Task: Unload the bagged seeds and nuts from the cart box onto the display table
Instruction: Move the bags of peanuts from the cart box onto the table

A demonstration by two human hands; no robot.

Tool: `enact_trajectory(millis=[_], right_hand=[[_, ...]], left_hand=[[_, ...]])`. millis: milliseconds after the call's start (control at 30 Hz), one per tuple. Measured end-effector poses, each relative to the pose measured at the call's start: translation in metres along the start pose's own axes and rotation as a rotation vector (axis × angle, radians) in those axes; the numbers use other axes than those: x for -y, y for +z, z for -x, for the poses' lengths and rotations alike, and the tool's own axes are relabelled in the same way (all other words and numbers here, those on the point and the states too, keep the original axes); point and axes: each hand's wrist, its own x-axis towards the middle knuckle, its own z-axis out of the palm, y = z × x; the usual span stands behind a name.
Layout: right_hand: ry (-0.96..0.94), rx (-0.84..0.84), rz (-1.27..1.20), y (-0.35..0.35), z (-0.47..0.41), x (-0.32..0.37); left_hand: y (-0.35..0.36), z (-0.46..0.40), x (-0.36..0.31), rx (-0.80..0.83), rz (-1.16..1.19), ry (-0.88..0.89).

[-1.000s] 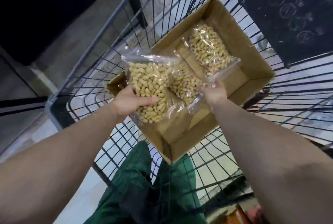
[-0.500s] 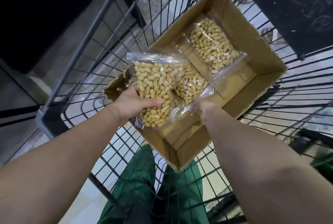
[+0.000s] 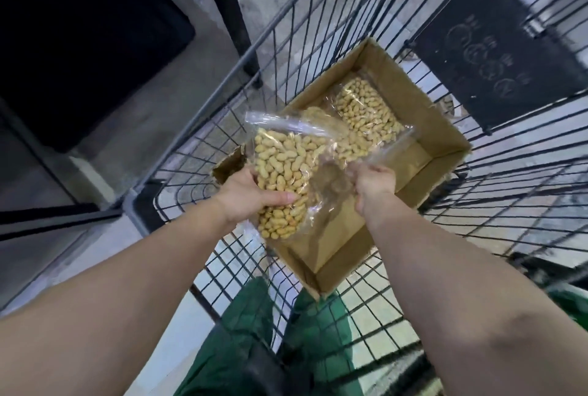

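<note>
The left hand (image 3: 246, 196) holds a clear bag of peanuts (image 3: 283, 179). The fingers go round the back and the thumb presses across the front, low on the bag. Most of the bag stands up above that grip, and a little hangs below it. The bag is lifted up above the near end of the box (image 3: 445, 147).

This bag looks soft and lumpy. The nuts inside can slide about, so it will sag and change shape when it moves. The plastic looks shiny and may be slippery. It does not look heavy for one hand. Holding it round the fat middle, where the nuts are, seems safest. The flat empty strip at the top would likely slip or stretch.

Just to the right of that grip, a second bag (image 3: 350, 147) sits partly behind the first one. The right hand (image 3: 370, 180) has its fingers curled on a clear plastic edge there. I cannot tell for sure which bag that edge belongs to. A pinch on thin plastic is a weak hold, so the bag could swing or slide out.

Further off past the right hand, a third bag (image 3: 366, 106) lies flat on the floor of the box. The box rests in a wire cart (image 3: 509, 204). The display table is not in view.
</note>
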Motion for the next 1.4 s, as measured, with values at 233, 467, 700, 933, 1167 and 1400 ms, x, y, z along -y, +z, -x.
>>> enact_trajectory(millis=[233,467,700,933,1167,1400], right_hand=[[-0.078,0.15,0.139,0.011,0.048,0.015],[-0.461,0.052,0.292,-0.041,0.133,0.017],[-0.831,0.132,0.479,-0.083,0.251,0.048],[-0.887,0.635,0.436,-0.099,0.383,0.033],[-0.9,0.927,0.573,-0.064,0.491,-0.051],[-0.8,1.284,0.692,0.013,0.616,-0.149]], left_hand=[[-0.034,0.041,-0.006,0.001,-0.085,0.081],[-0.058,0.096,-0.032,-0.007,-0.139,0.227],[-0.076,0.169,-0.035,0.012,-0.03,0.349],[-0.106,0.275,0.029,0.031,0.214,0.488],[-0.152,0.389,0.145,-0.154,0.385,0.544],[-0.241,0.484,0.254,-0.401,0.653,0.623]])
